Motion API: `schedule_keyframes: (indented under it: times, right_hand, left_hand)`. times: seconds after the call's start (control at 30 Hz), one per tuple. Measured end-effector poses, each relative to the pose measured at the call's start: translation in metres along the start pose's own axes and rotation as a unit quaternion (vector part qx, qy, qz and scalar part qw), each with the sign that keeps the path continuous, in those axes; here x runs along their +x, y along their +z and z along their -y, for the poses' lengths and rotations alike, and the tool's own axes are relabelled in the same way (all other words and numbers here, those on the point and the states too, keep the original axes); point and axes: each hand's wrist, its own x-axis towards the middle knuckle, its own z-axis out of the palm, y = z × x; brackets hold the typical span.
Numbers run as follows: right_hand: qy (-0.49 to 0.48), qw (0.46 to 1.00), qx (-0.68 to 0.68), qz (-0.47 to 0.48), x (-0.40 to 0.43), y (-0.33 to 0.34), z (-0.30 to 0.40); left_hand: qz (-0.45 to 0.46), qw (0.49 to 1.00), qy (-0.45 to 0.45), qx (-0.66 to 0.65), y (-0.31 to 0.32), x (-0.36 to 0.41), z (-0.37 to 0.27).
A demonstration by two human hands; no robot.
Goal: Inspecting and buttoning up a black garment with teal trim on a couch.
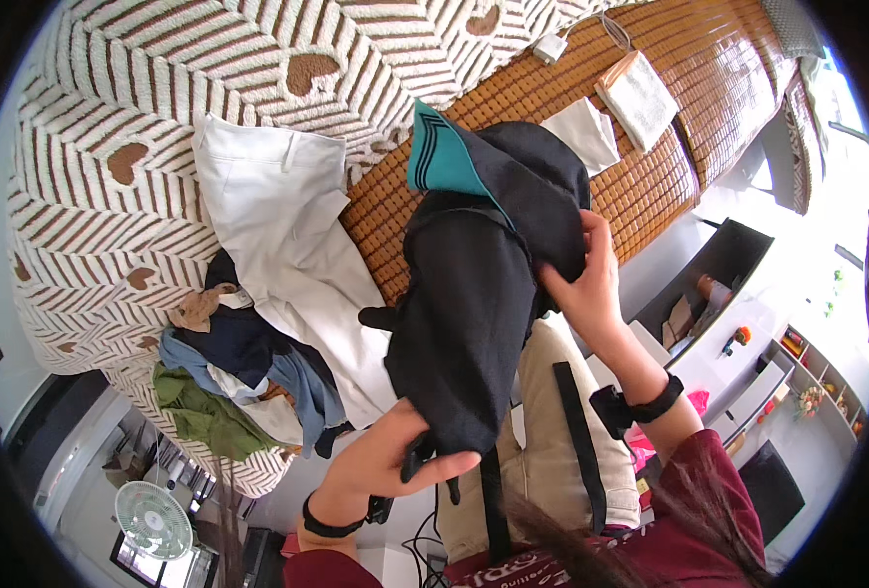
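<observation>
Both hands hold a black garment (pixel 464 323) with a teal collar flap (pixel 445 158) edged in dark stripes. My left hand (pixel 387 456) grips its near end, thumb along the lower edge. Farther up on the right, my right hand (pixel 585 275) clasps the bunched side of the cloth. The garment is held above the seat and my lap, hiding part of both. Left of it, white trousers (pixel 287 213) lie spread with the waistband at the far end. Beside their legs sits a heap of crumpled clothes, with a green piece (pixel 210 411) and a blue denim piece (pixel 306 397).
A brown-and-white patterned throw (pixel 148 95) covers the left part of the seat. A woven tile mat (pixel 669 81) bears a folded towel (pixel 640 99), a white cloth (pixel 585 136) and a charger (pixel 550 48). A fan (pixel 154 520) stands lower left, a white cabinet (pixel 736 353) at right.
</observation>
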Motion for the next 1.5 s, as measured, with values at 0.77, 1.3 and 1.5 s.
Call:
schedule_keyframes:
  times: [0.77,1.3,1.5]
  right_hand:
    - [0.101,0.945,0.213,0.227,0.004,-0.016,-0.041]
    - [-0.034,0.94,-0.335,0.055,0.028,0.038,-0.134]
    - [-0.2,0.957,-0.2,0.066,0.048,0.008,-0.14]
  left_hand:
    - [-0.574,0.778,-0.186,-0.175,-0.159,-0.064,0.14]
    - [-0.454,0.821,-0.233,-0.257,-0.118,0.067,0.282]
    - [-0.437,0.857,-0.202,-0.184,-0.108,0.048,0.225]
